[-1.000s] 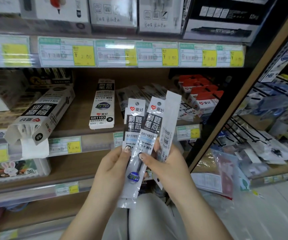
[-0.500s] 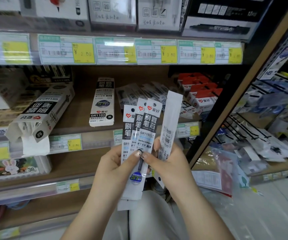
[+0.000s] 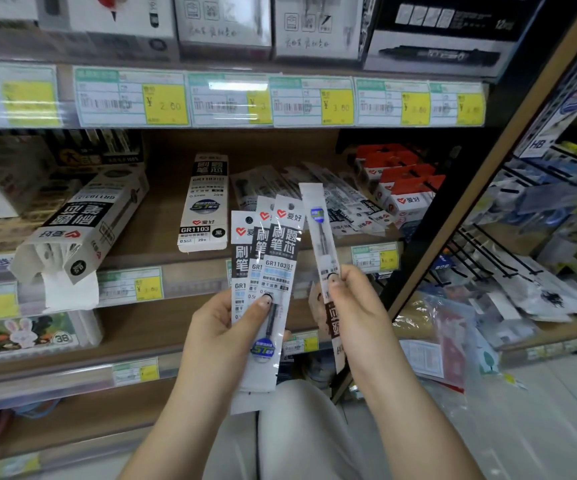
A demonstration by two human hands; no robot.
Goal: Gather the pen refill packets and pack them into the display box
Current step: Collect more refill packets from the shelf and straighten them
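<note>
My left hand [image 3: 224, 337] grips a fan of three black-and-white pen refill packets [image 3: 273, 251], thumb pressed on the front one. My right hand [image 3: 353, 306] pinches a single refill packet [image 3: 321, 237], held upside down and apart from the fan. More loose refill packets [image 3: 346, 202] lie in a pile on the middle shelf behind. An open white-and-black display box [image 3: 82, 226] lies on its side at the left of that shelf, its flap hanging over the edge. A second shut box [image 3: 205, 202] lies in the shelf's middle.
Red-topped boxes [image 3: 405, 181] stand at the shelf's right end. Price labels [image 3: 211, 100] line the shelf edges. A dark upright post [image 3: 453, 216] divides this shelf from a rack of hanging goods [image 3: 540, 258] on the right. Plastic bags [image 3: 443, 341] lie on the floor.
My right hand has drawn one packet away from the bunch to the right and turned it upside down. The packets in my left hand have closed into a tighter fan.
</note>
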